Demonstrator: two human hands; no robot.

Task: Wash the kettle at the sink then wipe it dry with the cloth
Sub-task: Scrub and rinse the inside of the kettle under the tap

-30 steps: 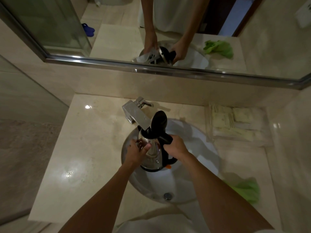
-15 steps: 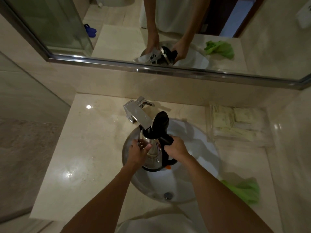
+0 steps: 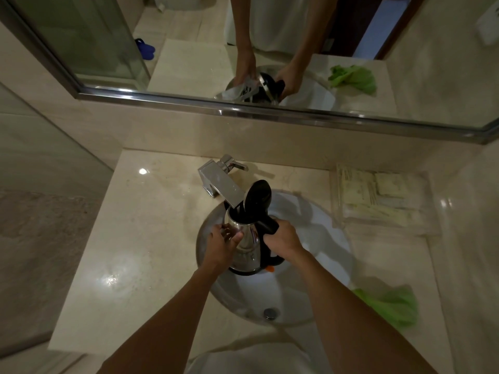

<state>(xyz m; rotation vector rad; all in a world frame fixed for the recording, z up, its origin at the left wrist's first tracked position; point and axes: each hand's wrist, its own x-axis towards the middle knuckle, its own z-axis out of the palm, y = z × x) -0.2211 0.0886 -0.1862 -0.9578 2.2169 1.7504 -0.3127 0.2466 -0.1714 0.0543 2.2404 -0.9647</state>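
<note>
Kettle (image 3: 247,251) of shiny steel sits low in the white sink (image 3: 332,238), its black lid (image 3: 258,197) flipped up under the tap (image 3: 220,184) spout. Right hand (image 3: 282,237) is closed tight around the black handle (image 3: 268,226) — left hand (image 3: 222,245) is pressed on the steel side, thumb and fingers wrapped on it. Green cloth (image 3: 391,306) lies on the counter (image 3: 129,252) to the right, near the sink — a mirror (image 3: 405,63) hangs above

Faucet (image 3: 220,184) overhangs the kettle (image 3: 247,247); left counter (image 3: 135,238) open.
</note>
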